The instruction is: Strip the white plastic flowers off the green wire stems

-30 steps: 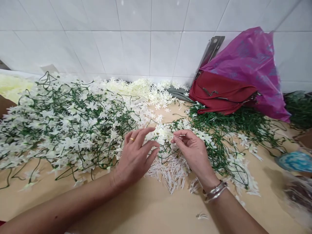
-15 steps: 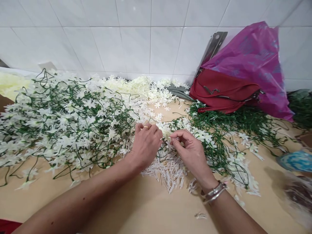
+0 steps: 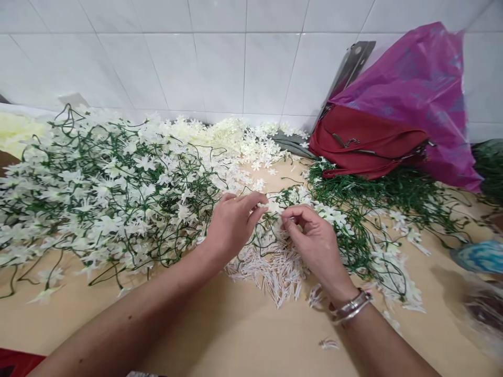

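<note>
Near the centre of the frame, I see two bare hands meeting over small white, cloth-like petals [image 3: 274,206]. The left hand [image 3: 233,225] has its thumb and forefinger narrowly apart at the petals' left edge; I cannot tell whether it grips them. The right hand [image 3: 316,243], with a shiny silver bracelet [image 3: 351,308] at its wrist, pinches a small white piece [image 3: 280,213] between thumb and forefinger, just beside the petals.

Below the hands I make out a loose heap of thin white sticks [image 3: 275,277] on a smooth tan tabletop [image 3: 236,335]. A large pile of white star-shaped flowers with wiry green stems [image 3: 98,193] fills the left of the frame. Right of centre lies a tangle of dark green wiry stems [image 3: 365,196]. At upper right, a red handbag with a zip [image 3: 369,141] sits partly under a crinkled purple plastic bag [image 3: 412,89], before a white tiled wall [image 3: 220,73].
</note>
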Action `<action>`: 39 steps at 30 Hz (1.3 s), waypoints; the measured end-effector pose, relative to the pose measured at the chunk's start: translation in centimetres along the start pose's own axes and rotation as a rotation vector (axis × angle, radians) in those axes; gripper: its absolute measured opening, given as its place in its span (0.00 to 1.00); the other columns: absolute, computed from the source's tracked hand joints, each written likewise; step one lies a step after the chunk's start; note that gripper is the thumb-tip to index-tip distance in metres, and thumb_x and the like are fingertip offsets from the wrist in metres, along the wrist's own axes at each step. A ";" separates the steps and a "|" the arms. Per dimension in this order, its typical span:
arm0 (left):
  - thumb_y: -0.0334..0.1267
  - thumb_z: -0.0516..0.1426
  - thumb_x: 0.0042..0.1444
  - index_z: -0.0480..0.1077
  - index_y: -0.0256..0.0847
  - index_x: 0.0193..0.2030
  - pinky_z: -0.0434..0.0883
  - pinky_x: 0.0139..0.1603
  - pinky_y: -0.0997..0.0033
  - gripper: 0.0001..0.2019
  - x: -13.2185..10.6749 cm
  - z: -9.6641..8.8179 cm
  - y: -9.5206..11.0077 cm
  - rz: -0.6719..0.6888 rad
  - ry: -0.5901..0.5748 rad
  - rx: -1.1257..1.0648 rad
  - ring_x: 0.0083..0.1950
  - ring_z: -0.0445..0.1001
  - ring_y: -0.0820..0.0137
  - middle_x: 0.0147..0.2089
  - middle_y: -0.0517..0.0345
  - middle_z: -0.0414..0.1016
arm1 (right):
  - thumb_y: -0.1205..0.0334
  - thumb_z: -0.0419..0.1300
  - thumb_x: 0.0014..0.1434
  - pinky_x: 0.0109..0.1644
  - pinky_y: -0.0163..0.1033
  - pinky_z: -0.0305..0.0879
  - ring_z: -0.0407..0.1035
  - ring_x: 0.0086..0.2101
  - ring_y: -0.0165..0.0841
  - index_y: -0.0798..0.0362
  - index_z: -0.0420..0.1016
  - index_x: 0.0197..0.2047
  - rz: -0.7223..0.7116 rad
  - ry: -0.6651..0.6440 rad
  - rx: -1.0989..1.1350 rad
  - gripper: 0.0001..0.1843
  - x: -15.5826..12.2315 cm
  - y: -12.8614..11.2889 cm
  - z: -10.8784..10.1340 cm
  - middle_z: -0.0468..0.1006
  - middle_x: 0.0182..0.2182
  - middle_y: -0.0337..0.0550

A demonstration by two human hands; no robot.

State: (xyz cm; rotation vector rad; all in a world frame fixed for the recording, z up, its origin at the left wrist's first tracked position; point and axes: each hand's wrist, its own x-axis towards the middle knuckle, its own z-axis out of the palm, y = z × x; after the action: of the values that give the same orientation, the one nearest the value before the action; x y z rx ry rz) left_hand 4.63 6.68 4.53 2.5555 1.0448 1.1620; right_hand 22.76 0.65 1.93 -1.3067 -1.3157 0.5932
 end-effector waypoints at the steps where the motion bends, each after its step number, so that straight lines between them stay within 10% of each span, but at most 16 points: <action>1: 0.34 0.60 0.68 0.75 0.42 0.46 0.70 0.46 0.64 0.03 0.1 0.1 -0.1 0.001 0.027 -0.080 0.36 0.79 0.69 0.38 0.60 0.84 | 0.65 0.60 0.61 0.38 0.39 0.64 0.70 0.33 0.33 0.50 0.79 0.39 -0.004 0.005 -0.004 0.05 0.0 0.0 -0.1 0.75 0.34 0.40; 6: 0.33 0.61 0.66 0.78 0.40 0.41 0.73 0.51 0.69 0.03 0.3 0.4 -0.3 -0.008 0.140 -0.344 0.49 0.80 0.69 0.48 0.52 0.83 | 0.63 0.62 0.62 0.41 0.41 0.65 0.71 0.34 0.34 0.50 0.79 0.40 -0.013 0.022 -0.013 0.05 0.1 0.0 -0.2 0.76 0.36 0.41; 18: 0.44 0.63 0.64 0.74 0.41 0.33 0.68 0.29 0.77 0.11 0.0 -0.5 1.1 -0.317 0.007 -0.519 0.27 0.73 0.76 0.27 0.62 0.79 | 0.58 0.64 0.64 0.50 0.45 0.65 0.70 0.43 0.37 0.48 0.78 0.47 -0.151 0.022 -0.041 0.09 -0.5 -1.9 -0.3 0.77 0.42 0.43; 26: 0.43 0.63 0.62 0.75 0.40 0.31 0.74 0.31 0.77 0.11 -0.2 0.8 1.7 -0.452 -0.169 -0.866 0.29 0.78 0.75 0.27 0.60 0.80 | 0.60 0.68 0.62 0.40 0.41 0.68 0.73 0.34 0.34 0.47 0.79 0.42 0.041 -0.108 0.195 0.05 -0.4 -1.9 0.0 0.79 0.31 0.38; 39: 0.38 0.60 0.62 0.77 0.43 0.45 0.78 0.40 0.73 0.06 -0.5 1.4 0.4 -0.376 -0.292 -0.905 0.41 0.85 0.70 0.40 0.57 0.86 | 0.61 0.68 0.60 0.39 0.38 0.65 0.68 0.33 0.31 0.49 0.78 0.40 0.031 0.002 0.120 0.05 0.1 -1.0 -0.5 0.75 0.32 0.36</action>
State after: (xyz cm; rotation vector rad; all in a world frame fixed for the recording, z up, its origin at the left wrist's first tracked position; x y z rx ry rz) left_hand 5.59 6.23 3.46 1.6612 0.6595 0.8428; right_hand 22.90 0.36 2.96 -1.2305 -1.2410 0.6818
